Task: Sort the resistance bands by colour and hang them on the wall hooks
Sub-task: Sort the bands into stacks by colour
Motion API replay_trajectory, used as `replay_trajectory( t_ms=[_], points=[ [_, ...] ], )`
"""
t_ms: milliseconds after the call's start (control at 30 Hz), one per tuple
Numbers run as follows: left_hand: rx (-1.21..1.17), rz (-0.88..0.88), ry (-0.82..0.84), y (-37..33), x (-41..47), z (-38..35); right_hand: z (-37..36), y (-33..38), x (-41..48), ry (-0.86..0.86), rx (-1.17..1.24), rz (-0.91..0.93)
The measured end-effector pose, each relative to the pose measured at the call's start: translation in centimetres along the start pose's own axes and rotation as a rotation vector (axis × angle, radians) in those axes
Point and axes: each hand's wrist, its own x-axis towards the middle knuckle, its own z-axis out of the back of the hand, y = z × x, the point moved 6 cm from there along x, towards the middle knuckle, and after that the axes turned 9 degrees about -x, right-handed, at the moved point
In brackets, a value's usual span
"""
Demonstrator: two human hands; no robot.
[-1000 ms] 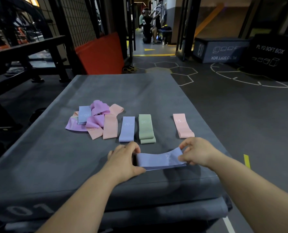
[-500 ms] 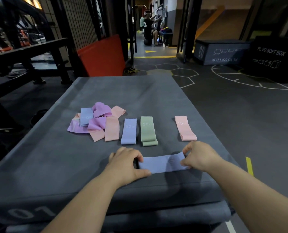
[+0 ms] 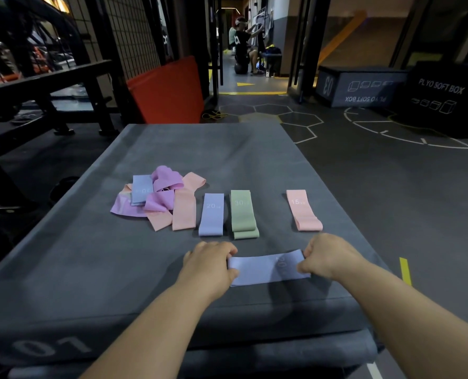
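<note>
On the grey box [image 3: 90, 269], the unsorted pile [image 3: 159, 198] sits far left, then come the laid blue band [image 3: 211, 214], a green band [image 3: 243, 214] and, apart to the right, a pink band [image 3: 304, 210], all lying lengthwise away from us. Nearer us, our left hand [image 3: 209, 262] pinches the left end of the held blue band [image 3: 265, 269], whose long axis runs crosswise, and our right hand [image 3: 328, 255] pinches its right end. Its match lies just beyond our left hand, so we judge that hand nearer for placing it, after a quarter turn.
</note>
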Motion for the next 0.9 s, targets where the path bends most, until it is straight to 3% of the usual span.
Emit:
replay_trajectory(
  t_ms=[267,733,900],
  points=[
    [-0.002,0.026,0.041,-0.3,0.5,-0.3,0.1,0.9,-0.1,0.014,-0.009,0.042],
    [-0.346,0.166,0.065,2.0,0.8,2.6,3.8,4.9,0.8,-0.365,0.613,0.191],
    [-0.473,0.219,-0.014,3.6,1.5,3.7,6.3,9.2,3.0,-0.439,0.618,0.269]
  ],
)
